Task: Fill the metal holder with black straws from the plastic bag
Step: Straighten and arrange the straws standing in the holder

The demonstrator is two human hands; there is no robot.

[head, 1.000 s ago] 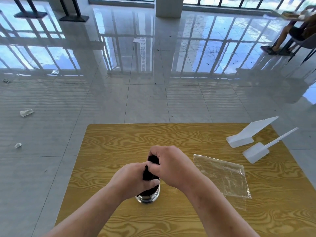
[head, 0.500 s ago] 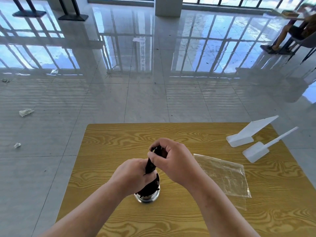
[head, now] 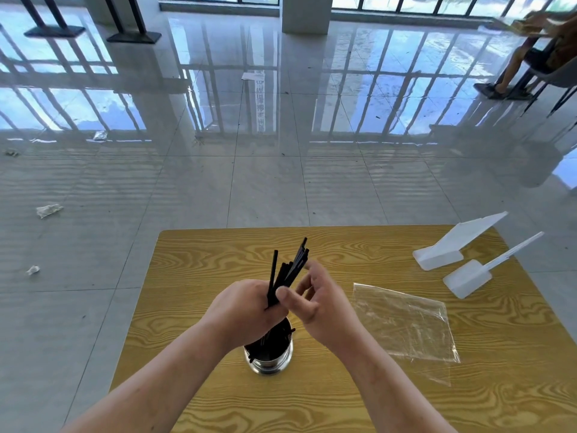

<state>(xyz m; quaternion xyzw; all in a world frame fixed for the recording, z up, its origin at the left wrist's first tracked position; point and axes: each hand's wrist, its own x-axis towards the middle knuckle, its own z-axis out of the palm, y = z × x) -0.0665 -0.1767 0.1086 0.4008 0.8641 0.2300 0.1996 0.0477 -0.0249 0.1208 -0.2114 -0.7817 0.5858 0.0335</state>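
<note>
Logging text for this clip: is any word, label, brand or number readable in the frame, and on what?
No text can be read.
On the floor, a sign reflection: a vertical column of characters, mirrored and blurred, unreadable.
On the floor, a paper: too small to tell if it is printed.
On the table, the bag, holder, straws and white stands: no print visible.

Left hand (head: 246,304) fisted in a grip, right hand (head: 315,304) loosely curled alongside
</note>
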